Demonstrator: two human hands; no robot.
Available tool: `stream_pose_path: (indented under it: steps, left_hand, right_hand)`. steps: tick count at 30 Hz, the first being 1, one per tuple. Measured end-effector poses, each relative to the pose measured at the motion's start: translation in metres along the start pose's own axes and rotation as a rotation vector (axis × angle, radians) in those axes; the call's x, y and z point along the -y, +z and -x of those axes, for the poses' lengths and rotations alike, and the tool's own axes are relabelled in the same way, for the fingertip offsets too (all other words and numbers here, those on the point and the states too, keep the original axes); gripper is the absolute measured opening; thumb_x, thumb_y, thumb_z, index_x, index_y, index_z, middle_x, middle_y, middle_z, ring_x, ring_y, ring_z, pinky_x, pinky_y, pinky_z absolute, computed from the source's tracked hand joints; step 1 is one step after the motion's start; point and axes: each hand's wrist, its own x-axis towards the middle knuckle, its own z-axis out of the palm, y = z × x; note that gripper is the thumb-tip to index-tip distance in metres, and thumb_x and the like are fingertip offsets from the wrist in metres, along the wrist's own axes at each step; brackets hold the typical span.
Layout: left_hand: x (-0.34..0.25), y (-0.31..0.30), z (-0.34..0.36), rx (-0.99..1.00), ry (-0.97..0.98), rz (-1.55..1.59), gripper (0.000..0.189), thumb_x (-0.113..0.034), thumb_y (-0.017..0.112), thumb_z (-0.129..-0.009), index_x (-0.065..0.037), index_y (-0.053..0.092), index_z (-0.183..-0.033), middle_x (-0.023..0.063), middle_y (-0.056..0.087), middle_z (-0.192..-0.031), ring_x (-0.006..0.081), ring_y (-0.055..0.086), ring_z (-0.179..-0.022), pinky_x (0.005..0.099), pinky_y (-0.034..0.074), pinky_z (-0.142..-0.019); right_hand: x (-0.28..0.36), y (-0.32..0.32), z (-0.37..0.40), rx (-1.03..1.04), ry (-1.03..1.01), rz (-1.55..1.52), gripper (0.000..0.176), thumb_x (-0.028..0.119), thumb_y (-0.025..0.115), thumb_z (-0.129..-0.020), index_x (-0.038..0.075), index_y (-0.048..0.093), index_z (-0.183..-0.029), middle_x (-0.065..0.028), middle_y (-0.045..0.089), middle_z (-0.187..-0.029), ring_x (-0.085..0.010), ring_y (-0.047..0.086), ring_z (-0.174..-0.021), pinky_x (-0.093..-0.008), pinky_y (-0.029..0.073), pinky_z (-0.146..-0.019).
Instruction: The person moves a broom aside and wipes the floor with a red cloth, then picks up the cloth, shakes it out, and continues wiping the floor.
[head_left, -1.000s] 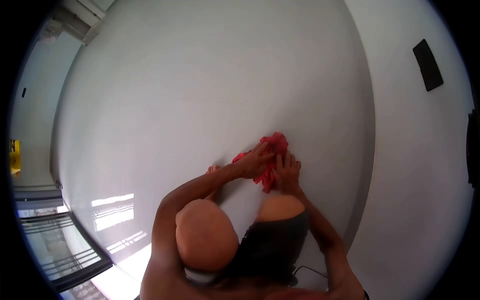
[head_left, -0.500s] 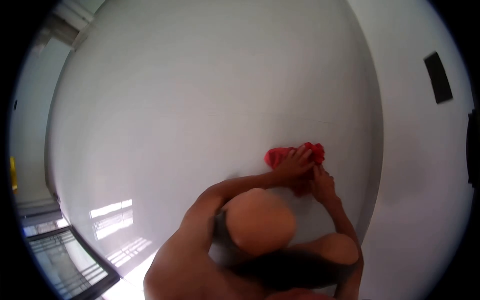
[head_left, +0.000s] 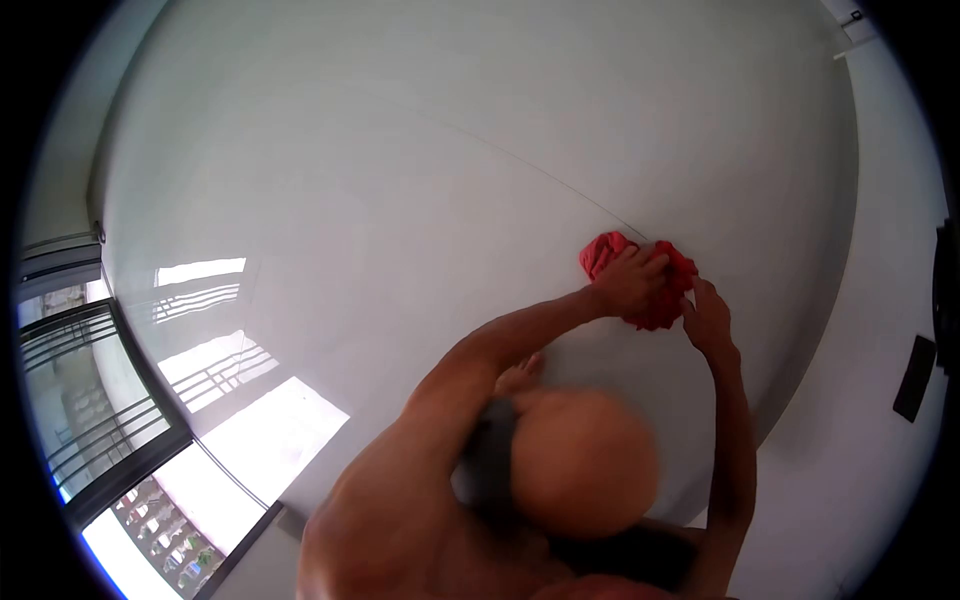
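A crumpled red cloth [head_left: 604, 254] lies bunched on the pale, glossy floor. My left hand [head_left: 630, 282] presses down on its middle from above, fingers bent over the fabric. At the cloth's right edge is my right hand [head_left: 708, 315], with its thumb and fingers closed at the fabric. Part of the cloth is hidden beneath my left hand.
My bent knee [head_left: 585, 462] and a bare foot [head_left: 522, 374] are close below the arms. A white wall [head_left: 880, 270] with a dark rectangular plate [head_left: 914, 378] stands at right. A barred window or door [head_left: 95, 385] at lower left throws bright reflections onto the floor.
The view has turned, so the window shows more. Both hands and the cloth appear farther up and right. My left fingers, spread before, are now more bent over the cloth.
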Motion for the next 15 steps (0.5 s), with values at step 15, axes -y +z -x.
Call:
stream_pose_path:
  steps: [15]
  left_hand:
    - [0.156,-0.249,0.278,-0.365,-0.682,-0.682,0.048,-0.018,0.070,-0.083,-0.003,0.067,-0.129,0.0188,0.056,-0.151,0.0436,0.054,-0.130,0.0570,0.045,-0.104]
  right_hand:
    - [0.200,0.071,-0.070,0.088,-0.079,0.133,0.054,0.012,0.070,-0.096,-0.002,0.049,-0.144,-0.0326,0.053,-0.142,-0.0430,0.067,-0.106,-0.0529,0.057,-0.089]
